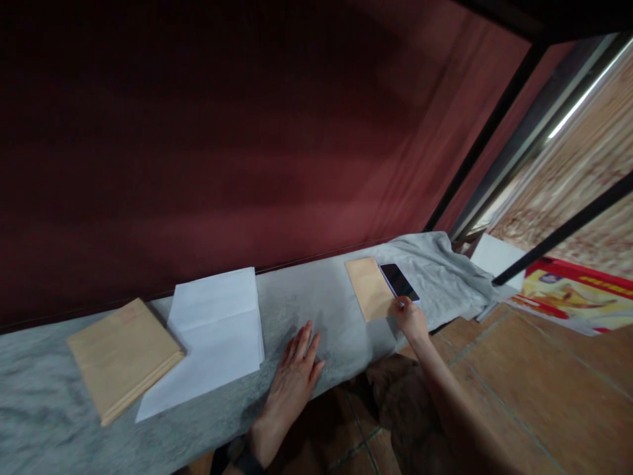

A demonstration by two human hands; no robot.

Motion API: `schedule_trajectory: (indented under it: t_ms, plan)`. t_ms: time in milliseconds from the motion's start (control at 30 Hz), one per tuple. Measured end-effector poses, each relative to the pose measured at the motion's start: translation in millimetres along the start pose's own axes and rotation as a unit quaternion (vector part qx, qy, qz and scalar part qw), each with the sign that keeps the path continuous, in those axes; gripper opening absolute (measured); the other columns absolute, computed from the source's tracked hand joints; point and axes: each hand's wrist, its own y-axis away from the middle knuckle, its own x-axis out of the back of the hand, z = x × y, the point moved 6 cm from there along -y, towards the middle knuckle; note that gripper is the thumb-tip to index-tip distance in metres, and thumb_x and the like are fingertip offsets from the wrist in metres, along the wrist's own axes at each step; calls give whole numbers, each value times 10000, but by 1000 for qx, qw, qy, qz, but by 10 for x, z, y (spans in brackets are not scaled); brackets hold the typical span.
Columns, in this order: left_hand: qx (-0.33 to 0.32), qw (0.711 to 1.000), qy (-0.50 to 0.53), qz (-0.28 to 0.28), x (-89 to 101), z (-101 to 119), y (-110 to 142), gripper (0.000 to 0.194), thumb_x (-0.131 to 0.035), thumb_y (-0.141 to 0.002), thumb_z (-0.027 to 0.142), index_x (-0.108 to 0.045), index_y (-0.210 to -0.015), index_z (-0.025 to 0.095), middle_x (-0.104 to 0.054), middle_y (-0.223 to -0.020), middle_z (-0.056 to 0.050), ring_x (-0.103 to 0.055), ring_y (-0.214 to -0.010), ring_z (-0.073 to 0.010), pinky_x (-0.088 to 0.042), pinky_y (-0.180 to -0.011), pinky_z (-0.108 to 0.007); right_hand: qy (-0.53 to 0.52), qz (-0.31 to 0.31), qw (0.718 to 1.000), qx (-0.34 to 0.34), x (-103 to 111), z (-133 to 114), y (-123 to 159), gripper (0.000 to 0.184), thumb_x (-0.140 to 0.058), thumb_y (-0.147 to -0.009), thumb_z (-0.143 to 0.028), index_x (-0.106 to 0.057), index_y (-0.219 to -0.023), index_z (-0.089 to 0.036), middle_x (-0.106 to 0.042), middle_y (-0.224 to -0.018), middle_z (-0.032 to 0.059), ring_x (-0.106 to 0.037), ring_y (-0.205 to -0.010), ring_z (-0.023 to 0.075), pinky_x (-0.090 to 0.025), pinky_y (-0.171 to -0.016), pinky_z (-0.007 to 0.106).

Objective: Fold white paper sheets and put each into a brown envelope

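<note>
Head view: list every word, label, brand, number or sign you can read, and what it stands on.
No text is legible.
Red-and-yellow panel: yellow lettering and a small blue emblem, too blurred to read.
Stack of brown envelopes: faint reddish mark on top, too faint to read.
White sheets, single envelope, dark-screened phone: no readable text.

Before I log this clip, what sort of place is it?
Probably an indoor, makeshift paperwork spot, perhaps in a home or shop: a narrow cloth-covered surface holds white sheets and a brown paper stack, above a tiled floor.
</note>
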Motion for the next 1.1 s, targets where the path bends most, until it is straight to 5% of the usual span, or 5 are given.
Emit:
schedule_trajectory:
  t_ms: [133,500,700,933,1100]
  plan:
    - [6,1000,11,-13,-13,19,-4,487,-476,-985,285,-450,-1471,270,-260,-1674,-67,-400,-1467,-262,-443,-1143,-473,79,-14,997,-6,8,21,20,343,-405,-979,-233,-635,-1212,-129,-741,-967,169,-722,-887,260,-516,-766,330]
    - [14,999,38,-30,50,52,-20,512,-462,-969,222,-466,-1464,352,-325,-1647,-11,-450,-1436,-262,-456,-1140,-512,138,-44,989,44,-71,-79,26,364,-396,-1023,-217,-592,-1326,-168,-741,-1108,123,-722,-996,214,-513,-815,267]
    - [7,999,26,-25,38,48,-4,490,-458,-975,227,-489,-1450,338,-329,-1645,-6,-464,-1426,-251,-452,-1154,-494,162,-50,984,50,-72,-113,48,333,-426,-1001,-207,-688,-1202,-165,-739,-1052,148,-740,-931,225,-533,-788,278]
    - [7,999,-19,-28,11,14,-20,432,-489,-979,298,-565,-1398,225,-412,-1600,-91,-450,-1434,-270,-393,-1184,-500,181,-30,982,39,-46,-99,98,348,-412,-1001,-231,-676,-1210,-145,-737,-1015,173,-741,-900,281,-544,-751,341]
    - [70,995,-73,-21,132,-164,-43,467,-412,-992,308,-578,-1404,162,-477,-1549,-136,-430,-1444,-309,-293,-1212,-558,182,-15,982,51,-16,-154,125,367,-410,-1003,-252,-628,-1275,-137,-713,-1079,166,-720,-921,262,-533,-778,332]
